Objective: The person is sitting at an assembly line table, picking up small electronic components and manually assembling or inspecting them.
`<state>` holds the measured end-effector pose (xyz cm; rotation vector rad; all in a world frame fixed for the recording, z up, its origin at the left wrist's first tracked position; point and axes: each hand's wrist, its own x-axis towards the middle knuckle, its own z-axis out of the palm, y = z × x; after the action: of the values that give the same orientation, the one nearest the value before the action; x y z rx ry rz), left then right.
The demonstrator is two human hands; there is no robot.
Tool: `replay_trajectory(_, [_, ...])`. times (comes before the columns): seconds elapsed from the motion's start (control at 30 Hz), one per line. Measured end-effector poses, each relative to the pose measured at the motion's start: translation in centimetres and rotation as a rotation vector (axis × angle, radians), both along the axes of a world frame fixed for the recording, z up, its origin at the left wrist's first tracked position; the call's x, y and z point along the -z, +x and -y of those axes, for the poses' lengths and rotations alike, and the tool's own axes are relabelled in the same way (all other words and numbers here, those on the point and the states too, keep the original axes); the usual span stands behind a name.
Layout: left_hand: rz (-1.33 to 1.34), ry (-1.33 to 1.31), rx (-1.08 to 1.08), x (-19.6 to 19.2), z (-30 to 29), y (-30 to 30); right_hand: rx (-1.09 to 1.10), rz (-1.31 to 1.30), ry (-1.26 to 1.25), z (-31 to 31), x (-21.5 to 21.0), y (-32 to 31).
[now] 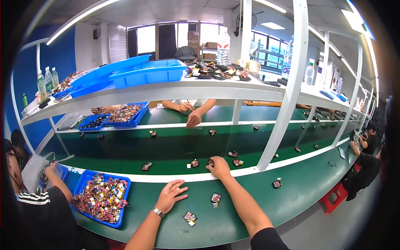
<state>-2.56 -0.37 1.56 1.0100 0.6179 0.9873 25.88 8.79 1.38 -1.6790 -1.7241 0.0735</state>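
Note:
My right hand (219, 168) reaches over the white rail onto the green conveyor belt, its fingers closed around a small dark-and-red electronic part (211, 163). Just left of it on the belt lies a similar part (194, 163) with a white-and-yellow piece. My left hand (168, 196), with a watch at the wrist, hovers over the near green worktop (246, 216), fingers spread and nothing in them. Between my forearms, two more small electronic parts (215, 198) (190, 218) rest on the worktop.
A blue tray (127, 196) heaped with such parts stands left of my left arm. White posts (287, 91) hold a shelf (166, 88) with blue trays and bottles. Across the belt, a co-worker's hands (194, 118) are busy. Other people sit at both sides.

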Motion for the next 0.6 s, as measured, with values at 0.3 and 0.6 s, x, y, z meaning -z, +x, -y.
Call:
replay_trajectory(0.3, [-0.043,0.019,0.02,-0.1,-0.3,0.1,0.489,0.077,-0.249,-2.4,-1.8,9.1])
replay_trajectory(0.6, [-0.044,0.034,0.061,0.0,-0.3,0.0,0.081,-0.195,-0.05,-1.8,-2.8,10.9])
